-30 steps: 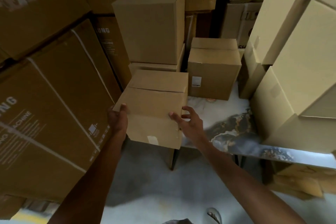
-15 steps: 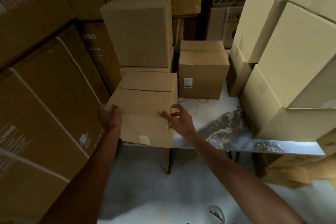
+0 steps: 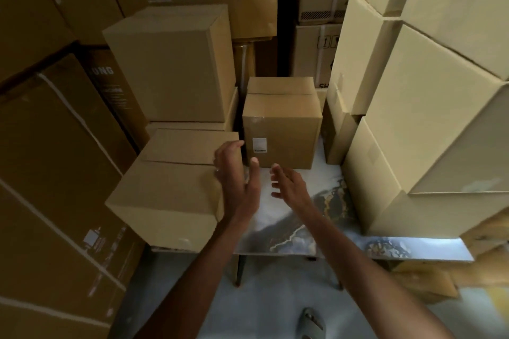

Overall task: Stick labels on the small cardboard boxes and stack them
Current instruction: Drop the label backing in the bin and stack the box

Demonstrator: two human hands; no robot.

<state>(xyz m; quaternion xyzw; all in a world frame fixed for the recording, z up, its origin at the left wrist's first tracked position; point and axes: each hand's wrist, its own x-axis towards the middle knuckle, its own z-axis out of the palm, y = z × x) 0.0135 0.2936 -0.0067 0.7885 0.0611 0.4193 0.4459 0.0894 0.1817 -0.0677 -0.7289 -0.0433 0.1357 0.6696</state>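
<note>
Two hands reach over the table [image 3: 325, 245], both with fingers spread and holding nothing: the left hand [image 3: 237, 173] beside the right edge of the near box [image 3: 170, 187], the right hand [image 3: 289, 184] just right of it. One labelled box [image 3: 283, 129] stands behind them on the table, its single label [image 3: 259, 144] facing forward.

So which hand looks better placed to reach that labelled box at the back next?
Probably the right hand: it hovers open over the table, right in front of the labelled box. The left hand is beside the near box.
</note>
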